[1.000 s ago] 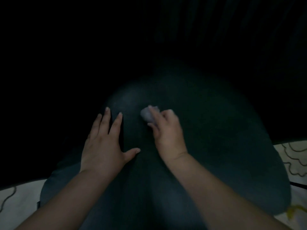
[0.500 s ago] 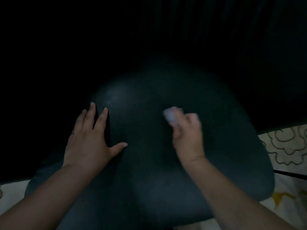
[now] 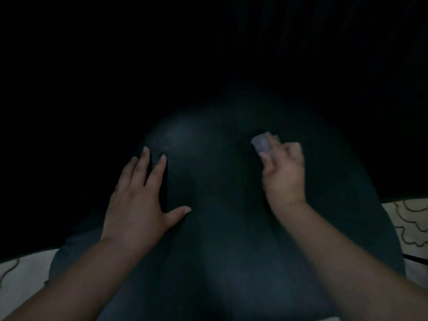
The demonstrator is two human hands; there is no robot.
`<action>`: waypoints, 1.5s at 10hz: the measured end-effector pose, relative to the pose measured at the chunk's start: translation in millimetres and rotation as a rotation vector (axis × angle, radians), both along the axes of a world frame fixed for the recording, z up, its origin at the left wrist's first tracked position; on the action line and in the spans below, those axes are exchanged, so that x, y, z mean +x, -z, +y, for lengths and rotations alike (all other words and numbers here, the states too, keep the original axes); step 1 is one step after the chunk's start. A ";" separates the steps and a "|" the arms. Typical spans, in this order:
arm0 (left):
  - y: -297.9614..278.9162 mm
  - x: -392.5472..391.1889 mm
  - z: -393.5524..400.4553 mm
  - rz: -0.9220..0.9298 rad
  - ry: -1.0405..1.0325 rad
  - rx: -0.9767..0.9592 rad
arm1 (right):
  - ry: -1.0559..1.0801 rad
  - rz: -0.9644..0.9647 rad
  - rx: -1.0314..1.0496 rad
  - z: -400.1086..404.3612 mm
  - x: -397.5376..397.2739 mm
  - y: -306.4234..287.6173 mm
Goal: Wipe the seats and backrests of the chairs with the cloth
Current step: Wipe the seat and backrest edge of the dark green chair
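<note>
A dark, rounded chair cushion (image 3: 220, 228) fills the middle of the dim view. My left hand (image 3: 139, 200) lies flat on its left side with fingers spread and straight. My right hand (image 3: 284, 172) is on the right part of the cushion and grips a small pale cloth (image 3: 260, 142), which sticks out past the fingertips and touches the dark surface. The right hand is slightly blurred. The rest of the chair beyond the cushion is lost in darkness.
A pale floor or mat with dark curly lines (image 3: 412, 223) shows at the right edge, and a strip of the same pale surface (image 3: 20, 272) at the lower left. Everything above and behind the cushion is black.
My right hand has swept the cloth from the middle of the cushion toward the right. My left hand stays flat on the left side.
</note>
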State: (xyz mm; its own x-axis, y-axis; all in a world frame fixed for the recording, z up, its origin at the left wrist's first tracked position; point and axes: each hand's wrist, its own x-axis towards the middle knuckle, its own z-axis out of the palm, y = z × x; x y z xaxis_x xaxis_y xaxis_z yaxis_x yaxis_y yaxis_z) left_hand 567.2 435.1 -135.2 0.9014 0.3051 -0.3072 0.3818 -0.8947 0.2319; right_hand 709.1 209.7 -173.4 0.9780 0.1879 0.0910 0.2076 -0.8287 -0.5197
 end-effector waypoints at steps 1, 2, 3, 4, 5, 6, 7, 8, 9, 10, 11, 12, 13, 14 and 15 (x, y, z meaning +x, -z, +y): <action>-0.3 -1.3 0.6 -0.006 -0.008 -0.025 | 0.137 0.049 0.101 18.3 17.5 0.1; -0.7 -1.0 0.8 -0.008 -0.021 -0.059 | -0.008 0.095 0.195 67.9 5.5 -2.9; -0.3 -1.0 3.7 0.006 -0.007 -0.076 | -0.394 0.069 0.081 100.7 -0.1 -7.6; 1.7 -2.7 8.1 -0.002 -0.008 -0.102 | -0.247 0.060 0.055 100.3 48.7 -7.1; 3.4 -3.8 8.9 -0.007 -0.009 -0.120 | 0.056 0.133 0.071 104.6 98.3 -7.6; 2.5 -2.7 7.4 -0.013 -0.020 -0.133 | -0.182 0.129 0.044 139.8 78.2 -10.3; 0.7 -3.4 7.2 -0.014 -0.027 -0.133 | -0.605 0.123 0.056 156.7 23.7 -16.4; -2.0 -10.9 11.0 -0.030 -0.057 -0.130 | -0.633 0.076 0.048 149.3 23.4 -17.8; -4.1 -23.0 17.3 -0.031 -0.098 -0.124 | -0.372 0.068 0.038 152.4 56.1 -14.5; -5.3 -37.0 22.2 -0.051 -0.134 -0.122 | -0.359 0.071 0.050 173.6 42.0 -17.1; -9.3 -49.2 22.0 -0.064 -0.136 -0.123 | -0.716 0.087 0.055 189.2 -9.9 -24.4; -11.5 -64.8 18.5 -0.058 -0.121 -0.158 | -0.871 0.082 0.006 195.3 -11.4 -27.6; -11.8 -80.7 15.6 -0.035 -0.138 -0.163 | -0.557 0.058 -0.019 205.4 22.8 -23.5; -11.1 -93.9 14.8 -0.057 -0.248 -0.166 | -0.526 0.146 -0.058 222.9 1.2 -16.4; -7.4 -106.3 15.8 -0.082 -0.341 -0.094 | -0.909 0.186 -0.098 229.4 -57.4 -11.7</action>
